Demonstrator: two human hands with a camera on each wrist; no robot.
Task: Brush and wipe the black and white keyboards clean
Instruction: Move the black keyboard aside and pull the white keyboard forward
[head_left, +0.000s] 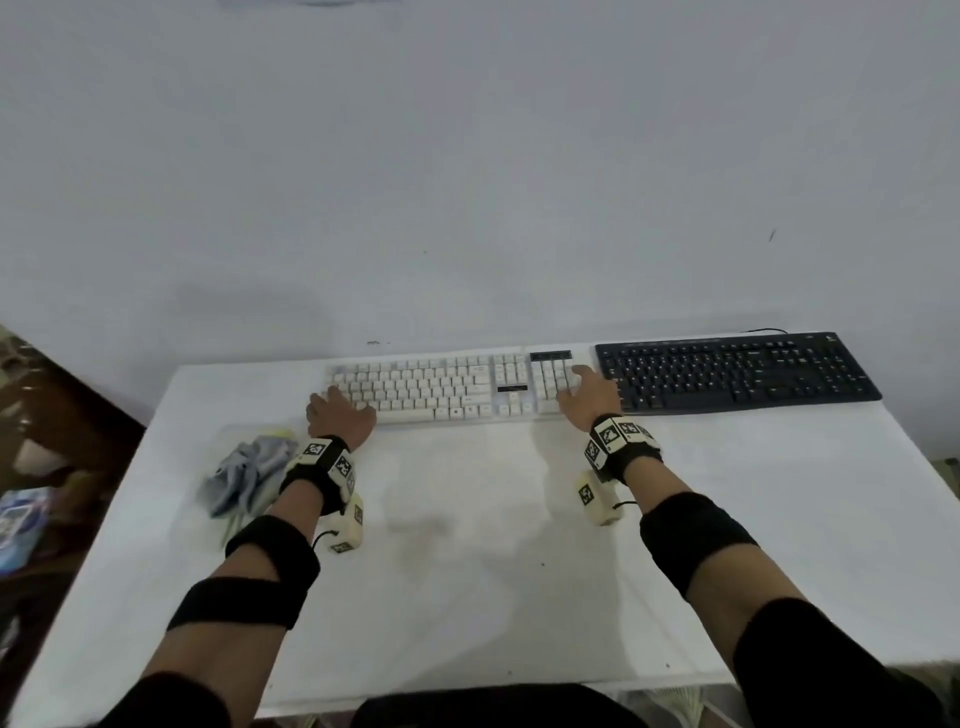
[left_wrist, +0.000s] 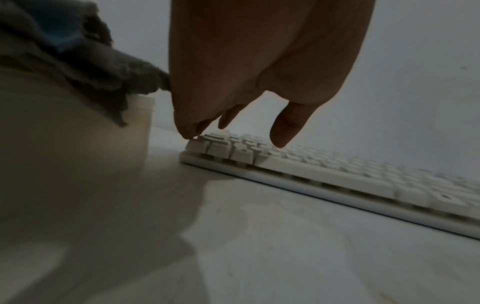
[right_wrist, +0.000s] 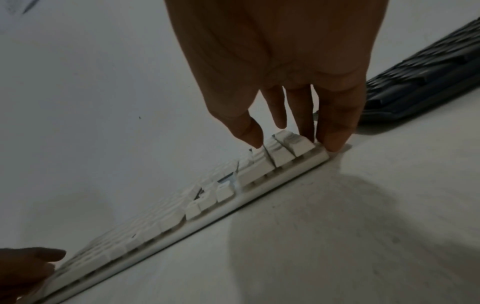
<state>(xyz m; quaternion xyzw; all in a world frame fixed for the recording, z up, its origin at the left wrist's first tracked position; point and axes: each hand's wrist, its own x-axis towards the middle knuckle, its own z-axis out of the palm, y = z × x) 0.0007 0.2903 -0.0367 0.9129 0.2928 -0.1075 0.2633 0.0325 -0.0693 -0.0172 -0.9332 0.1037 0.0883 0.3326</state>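
Two keyboards on the counter (head_left: 467, 519): one white keyboard (head_left: 447, 387), one black keyboard (head_left: 737, 370). Two hands: left hand (head_left: 337, 413), right hand (head_left: 589, 400). One clear container (left_wrist: 64, 131) with one grey cloth (head_left: 244, 475).

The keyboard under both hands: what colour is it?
White, with the left hand and right hand at its ends; clearest in the head view.

the white keyboard (head_left: 441, 387) lies flat, keys up, along the tabletop's (head_left: 467, 545) far edge; the black keyboard (head_left: 737, 371) lies just right of it.
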